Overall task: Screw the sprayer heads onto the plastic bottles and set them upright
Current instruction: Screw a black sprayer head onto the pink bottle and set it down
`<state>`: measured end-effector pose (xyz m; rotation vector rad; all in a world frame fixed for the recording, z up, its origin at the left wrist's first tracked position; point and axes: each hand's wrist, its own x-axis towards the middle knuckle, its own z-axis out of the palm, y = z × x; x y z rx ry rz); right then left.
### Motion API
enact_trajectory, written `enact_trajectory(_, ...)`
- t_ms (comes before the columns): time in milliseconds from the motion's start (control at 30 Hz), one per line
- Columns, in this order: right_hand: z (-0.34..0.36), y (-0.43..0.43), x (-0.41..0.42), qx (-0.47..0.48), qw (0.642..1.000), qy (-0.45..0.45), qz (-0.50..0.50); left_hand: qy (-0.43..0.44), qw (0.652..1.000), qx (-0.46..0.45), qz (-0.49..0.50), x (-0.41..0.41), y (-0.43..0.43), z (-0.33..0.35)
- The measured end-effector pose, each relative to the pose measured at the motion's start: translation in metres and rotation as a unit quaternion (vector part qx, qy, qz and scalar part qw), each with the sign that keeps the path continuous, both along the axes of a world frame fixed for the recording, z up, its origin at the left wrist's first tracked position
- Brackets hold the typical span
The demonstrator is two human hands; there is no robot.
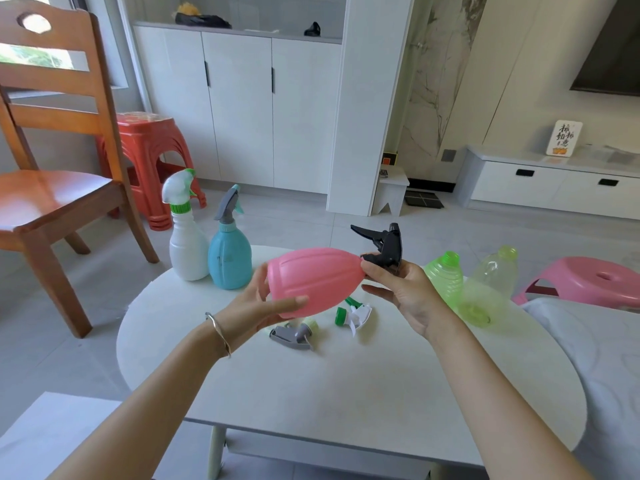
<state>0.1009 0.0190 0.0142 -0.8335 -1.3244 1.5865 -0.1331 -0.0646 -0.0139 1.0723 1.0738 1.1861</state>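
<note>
Head view shows the pink bottle [313, 280] held on its side above the white surface [346, 382]; the left hand [258, 306] cups its wide base with fingers curled around it, and the right hand [398, 289] pinches the collar of the black sprayer head [386, 245] at the bottle's neck. I think the screwing is in progress; whether the thread is already caught I cannot tell. To do it well, keep the head straight with the neck, turn the collar only, and hold the body firm but not squeezed, because thin plastic bends. 2 finished bottles, white [187, 251] and blue [229, 259], stand upright behind; 2 green bottles [445, 275] and 2 loose heads [294, 336] wait.
</note>
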Motion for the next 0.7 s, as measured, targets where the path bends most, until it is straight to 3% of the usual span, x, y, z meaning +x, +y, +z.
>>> enact_trajectory(100,-0.002,-0.002,-0.004,0.008,1.000,-0.016,0.018,-0.094,0.992,-0.075,-0.023,0.002,-0.003,0.003)
enact_trajectory(167,-0.003,-0.003,-0.008,0.015,0.999,-0.027,0.011,-0.095,0.989,-0.116,-0.017,0.005,-0.005,0.005)
enact_trajectory(333,-0.005,-0.001,-0.008,-0.045,0.998,0.025,-0.030,-0.080,0.996,0.021,0.032,0.001,-0.003,0.009)
enact_trajectory(467,-0.005,-0.005,-0.014,-0.015,1.000,0.014,-0.009,-0.099,0.989,-0.109,-0.011,0.010,-0.008,0.011)
enact_trajectory(633,-0.004,-0.004,-0.012,-0.059,0.997,0.058,-0.006,-0.049,0.998,0.029,0.040,0.001,-0.006,0.010)
enact_trajectory(700,-0.004,-0.004,-0.014,-0.044,0.998,0.049,0.010,-0.067,0.998,-0.011,0.017,-0.001,-0.008,0.009)
